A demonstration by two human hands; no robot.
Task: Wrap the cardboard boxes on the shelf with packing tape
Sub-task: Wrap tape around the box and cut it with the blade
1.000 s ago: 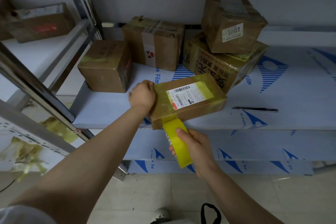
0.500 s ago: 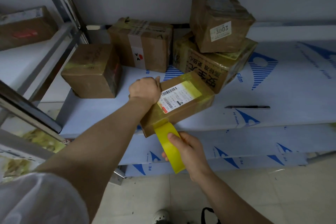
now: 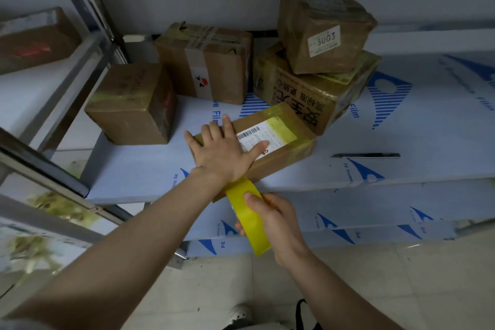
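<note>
Shelf point(image 3: 139, 169) front edge: labelled box point(image 3: 292, 154) lies long axis running away-right, left hand point(image 3: 222, 153) spread flat on top, right hand point(image 3: 281, 220) just nearer, curled round tape roll point(image 3: 257, 238), strip reaching the box's near end

On the shelf point(image 3: 134, 169) the front box point(image 3: 289, 153) lies at the near edge, one corner overhanging; the left hand point(image 3: 222, 153) lies flat on top of it; before it, below the edge, the right hand point(image 3: 278, 220) holds the tape roll point(image 3: 249, 220), which touches the box's near end; the left box point(image 3: 131, 104) stands to its left; the rear box point(image 3: 206, 61) stands behind; the top box point(image 3: 321, 27) sits on the large box point(image 3: 308, 99), behind right; the cutter point(image 3: 365, 155) lies to the right, apart.
</note>
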